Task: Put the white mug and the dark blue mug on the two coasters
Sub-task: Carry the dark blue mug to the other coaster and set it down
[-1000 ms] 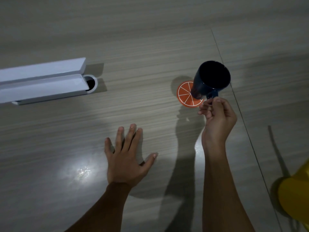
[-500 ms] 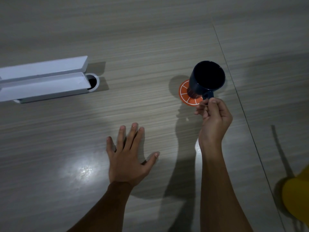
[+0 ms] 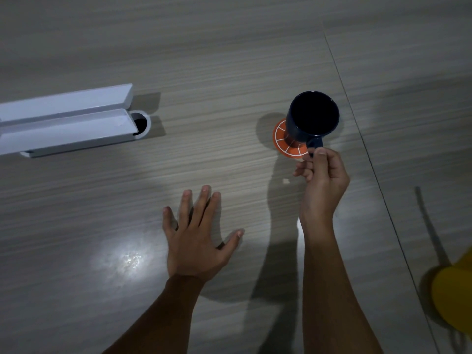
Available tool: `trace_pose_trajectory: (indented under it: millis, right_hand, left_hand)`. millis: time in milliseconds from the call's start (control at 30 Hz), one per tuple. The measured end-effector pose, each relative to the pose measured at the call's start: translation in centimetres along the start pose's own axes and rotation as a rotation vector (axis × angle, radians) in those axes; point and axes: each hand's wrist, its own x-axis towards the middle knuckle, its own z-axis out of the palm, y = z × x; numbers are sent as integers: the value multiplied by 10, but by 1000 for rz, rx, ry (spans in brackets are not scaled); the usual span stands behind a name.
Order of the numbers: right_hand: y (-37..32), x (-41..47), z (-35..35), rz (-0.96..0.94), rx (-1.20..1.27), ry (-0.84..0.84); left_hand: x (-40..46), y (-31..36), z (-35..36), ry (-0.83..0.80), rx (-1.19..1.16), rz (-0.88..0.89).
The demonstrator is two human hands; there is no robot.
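My right hand (image 3: 322,173) grips the handle of the dark blue mug (image 3: 312,116), which stands upright over an orange, citrus-patterned coaster (image 3: 283,141); its base looks to be on or just above the coaster and covers most of it. My left hand (image 3: 198,235) lies flat on the table with fingers spread, holding nothing, to the lower left of the coaster. No white mug and no second coaster are in view.
A long white box-shaped fixture (image 3: 63,121) with a round cable hole (image 3: 140,123) sits at the left of the wooden table (image 3: 229,60). A seam (image 3: 362,139) runs down the table at the right. A yellow object (image 3: 454,295) shows at the lower right edge.
My right hand has lowered the dark blue mug toward me and down over the orange coaster, covering more of it. My left hand has stayed flat on the table.
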Motion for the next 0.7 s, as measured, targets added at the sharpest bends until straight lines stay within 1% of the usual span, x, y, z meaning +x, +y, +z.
trace_pose_trajectory:
  millis: [267, 433, 600, 700]
  right_hand:
    - [-14, -10, -3, 21, -25, 20]
    - [-17, -36, -17, 27, -105, 47]
    - [-14, -98, -38, 77, -280, -99]
    - [-6, -137, -46, 82, -403, -197]
  left_hand:
    - [0, -1, 1, 0, 20, 21]
    - [1, 2, -5, -47, 5, 21]
    - [-10, 2, -24, -93, -45, 20]
    - [-38, -26, -32, -109, -92, 27]
